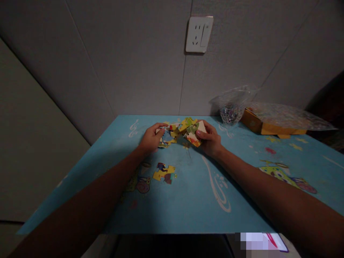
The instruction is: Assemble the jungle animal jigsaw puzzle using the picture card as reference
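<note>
Over the middle of the blue table, my left hand (152, 138) is closed on a joined group of jigsaw puzzle pieces (168, 137), its thumb on top of them. Facing it, my right hand (211, 140) grips more puzzle pieces (194, 134), yellow, green and cream, tilted up between thumb and fingers. The two groups meet or overlap in the gap between my hands; whether they interlock I cannot tell. Nearer to me, a few loose puzzle pieces (164, 173), yellow with small printed figures, lie flat on the tabletop.
The blue table (182, 211) has printed cartoon figures. At its back right are a clear plastic bag (231, 107) and an orange-yellow box (282, 129) partly under clear plastic film. A wall stands right behind, with a socket (199, 34). Below the front edge, a lit screen (276, 242) is partly pixelated.
</note>
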